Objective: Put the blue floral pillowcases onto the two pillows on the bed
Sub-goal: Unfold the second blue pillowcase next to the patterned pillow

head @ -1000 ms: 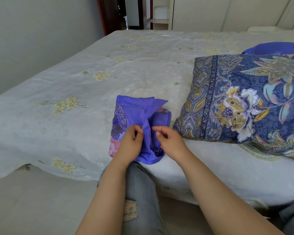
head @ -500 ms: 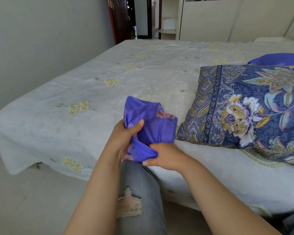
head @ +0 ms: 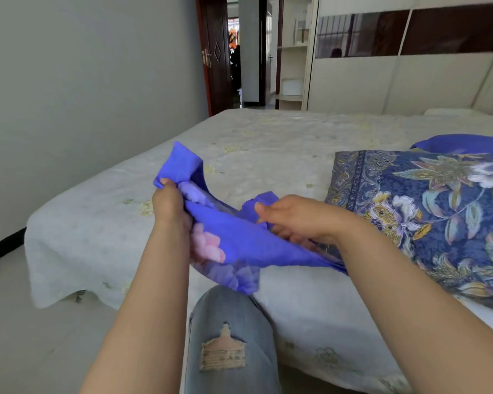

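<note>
Both hands hold the crumpled violet-blue pillowcase with pink flower print (head: 239,240) up off the bed, just above the person's knee. The left hand (head: 170,206) has its fingers curled round one bunched corner, thumb on top, a flap of cloth standing up above it. The right hand (head: 296,220) pinches another fold near the middle, thumb pressing down on the fabric, the rest of the case trailing under the wrist toward the pillow. Each grip is closed on cloth, with no slack between fingers and fabric.

The step in hand looks like shaking the case out and finding its open end. It would go best if the hands work along the hem until they sit at the two corners of the mouth, then draw apart so the opening spreads wide; pulling on the middle folds would only tighten the bundle.

The large pillow in a dark blue and gold floral cover (head: 427,217) lies on the bed to the right, near the right hand. Behind it shows a plain violet-blue rounded shape (head: 464,143), whether pillow or cloth cannot be told.

The bed's pale quilted cover with faint yellow flowers (head: 268,143) hangs over the edge. Beyond it stand a grey wall (head: 83,81), a dark wooden door (head: 217,58) open, and a cream wardrobe (head: 382,83).
</note>
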Demonstrator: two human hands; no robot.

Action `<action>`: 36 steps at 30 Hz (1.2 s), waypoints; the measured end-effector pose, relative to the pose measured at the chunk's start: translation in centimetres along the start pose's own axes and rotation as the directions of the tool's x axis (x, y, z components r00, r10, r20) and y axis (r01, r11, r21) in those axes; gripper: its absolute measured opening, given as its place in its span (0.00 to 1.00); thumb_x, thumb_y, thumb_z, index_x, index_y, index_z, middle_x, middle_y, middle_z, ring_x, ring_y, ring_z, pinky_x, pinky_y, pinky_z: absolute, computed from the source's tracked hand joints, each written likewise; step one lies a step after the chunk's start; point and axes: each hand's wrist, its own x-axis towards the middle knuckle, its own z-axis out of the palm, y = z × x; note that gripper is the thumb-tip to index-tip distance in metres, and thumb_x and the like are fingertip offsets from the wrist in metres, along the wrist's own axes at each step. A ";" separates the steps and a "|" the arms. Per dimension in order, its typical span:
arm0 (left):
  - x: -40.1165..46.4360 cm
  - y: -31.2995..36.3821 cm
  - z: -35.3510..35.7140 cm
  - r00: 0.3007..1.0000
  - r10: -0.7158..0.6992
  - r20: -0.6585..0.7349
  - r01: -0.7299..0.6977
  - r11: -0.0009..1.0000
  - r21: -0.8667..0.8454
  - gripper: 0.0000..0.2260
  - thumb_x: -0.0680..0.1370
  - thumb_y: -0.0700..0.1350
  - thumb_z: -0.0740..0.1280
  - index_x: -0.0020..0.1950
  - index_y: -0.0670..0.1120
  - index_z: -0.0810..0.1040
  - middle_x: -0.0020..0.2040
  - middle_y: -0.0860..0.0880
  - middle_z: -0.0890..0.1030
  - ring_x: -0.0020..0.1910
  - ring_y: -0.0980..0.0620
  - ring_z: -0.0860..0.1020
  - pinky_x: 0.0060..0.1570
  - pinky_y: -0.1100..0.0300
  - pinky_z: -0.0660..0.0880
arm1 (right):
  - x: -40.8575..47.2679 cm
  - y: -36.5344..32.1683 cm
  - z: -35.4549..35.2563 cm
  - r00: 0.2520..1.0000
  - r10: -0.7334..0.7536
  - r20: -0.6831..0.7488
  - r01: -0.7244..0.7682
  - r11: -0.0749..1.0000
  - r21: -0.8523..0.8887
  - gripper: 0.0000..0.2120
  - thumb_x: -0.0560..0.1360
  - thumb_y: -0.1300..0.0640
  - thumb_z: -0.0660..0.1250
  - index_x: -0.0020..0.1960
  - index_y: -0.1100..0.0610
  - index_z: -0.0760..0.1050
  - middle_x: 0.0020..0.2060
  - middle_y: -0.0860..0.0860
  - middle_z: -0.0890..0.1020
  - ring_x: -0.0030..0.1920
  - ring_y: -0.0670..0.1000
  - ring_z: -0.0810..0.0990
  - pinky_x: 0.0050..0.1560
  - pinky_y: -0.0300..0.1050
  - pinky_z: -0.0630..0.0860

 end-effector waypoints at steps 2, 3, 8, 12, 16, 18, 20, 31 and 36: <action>1.0 2.1 0.2 0.993 0.101 -0.057 -0.109 0.980 -0.168 0.14 0.83 0.49 0.52 0.59 0.44 0.73 0.53 0.47 0.79 0.46 0.50 0.78 0.48 0.57 0.78 | 0.2 0.5 -2.5 0.920 -0.015 -0.392 0.062 0.992 0.106 0.18 0.77 0.47 0.64 0.44 0.62 0.80 0.34 0.51 0.79 0.35 0.49 0.75 0.37 0.43 0.72; 1.4 3.0 0.1 0.982 0.157 -0.103 -0.178 0.955 -0.238 0.14 0.83 0.48 0.51 0.61 0.44 0.72 0.53 0.49 0.79 0.47 0.52 0.79 0.48 0.59 0.78 | 0.2 0.9 -4.0 0.801 -0.029 -0.598 0.126 0.985 0.120 0.12 0.77 0.52 0.66 0.42 0.59 0.80 0.34 0.50 0.80 0.36 0.50 0.77 0.41 0.46 0.76; 3.3 4.6 -2.0 0.940 0.199 -0.278 -0.282 0.913 -0.297 0.14 0.82 0.47 0.53 0.63 0.46 0.72 0.56 0.51 0.78 0.54 0.51 0.79 0.57 0.57 0.76 | -1.0 3.2 -10.5 0.257 0.206 -0.944 0.477 0.823 0.310 0.12 0.78 0.62 0.60 0.39 0.51 0.75 0.34 0.48 0.77 0.34 0.46 0.76 0.43 0.47 0.76; 4.4 2.4 -4.4 0.989 -0.123 -0.079 0.099 0.963 -0.252 0.10 0.78 0.41 0.61 0.56 0.47 0.77 0.46 0.52 0.82 0.39 0.54 0.82 0.38 0.61 0.80 | -2.0 4.5 -12.3 0.244 0.284 -0.927 0.456 0.810 0.368 0.14 0.74 0.68 0.54 0.41 0.53 0.73 0.36 0.48 0.76 0.33 0.41 0.75 0.37 0.33 0.71; 3.7 -2.4 -5.8 0.979 -0.206 0.012 0.204 0.975 0.087 0.12 0.74 0.46 0.67 0.54 0.43 0.74 0.49 0.43 0.77 0.48 0.46 0.77 0.43 0.57 0.78 | -1.7 5.6 -10.9 0.387 0.205 -0.899 0.245 0.917 0.314 0.08 0.74 0.59 0.57 0.41 0.54 0.75 0.33 0.45 0.73 0.32 0.40 0.71 0.34 0.33 0.68; 3.3 -4.8 -6.1 0.976 -0.176 -0.130 0.217 0.858 0.466 0.33 0.66 0.53 0.74 0.66 0.43 0.68 0.63 0.43 0.74 0.62 0.44 0.73 0.61 0.50 0.72 | -1.2 6.4 -10.1 0.458 0.146 -0.877 0.159 0.957 0.242 0.05 0.73 0.56 0.63 0.40 0.55 0.75 0.32 0.48 0.73 0.32 0.45 0.70 0.35 0.39 0.67; 1.3 -6.0 -5.0 0.992 0.124 0.025 -0.083 0.486 0.870 0.39 0.69 0.56 0.73 0.73 0.43 0.61 0.72 0.39 0.64 0.71 0.42 0.64 0.69 0.49 0.62 | -0.5 7.2 -9.5 0.581 0.110 -0.806 0.037 0.986 0.161 0.05 0.72 0.62 0.66 0.47 0.58 0.79 0.40 0.52 0.78 0.40 0.47 0.74 0.42 0.38 0.68; -2.0 -9.2 -1.4 0.775 0.150 0.614 -0.609 -0.077 0.789 0.09 0.75 0.47 0.63 0.52 0.45 0.77 0.55 0.41 0.73 0.58 0.39 0.71 0.53 0.49 0.72 | 0.4 6.3 -11.8 0.316 0.158 -0.936 0.313 0.913 0.260 0.19 0.70 0.67 0.53 0.50 0.53 0.78 0.47 0.51 0.80 0.44 0.46 0.77 0.43 0.36 0.71; -0.9 -7.9 -1.4 0.760 0.378 0.529 -0.647 0.354 0.676 0.08 0.78 0.38 0.60 0.50 0.41 0.78 0.45 0.38 0.80 0.46 0.39 0.77 0.41 0.54 0.68 | 1.8 5.0 -10.8 0.790 0.092 -0.606 -0.182 0.979 -0.089 0.30 0.73 0.43 0.68 0.69 0.55 0.65 0.55 0.51 0.73 0.57 0.52 0.73 0.57 0.40 0.66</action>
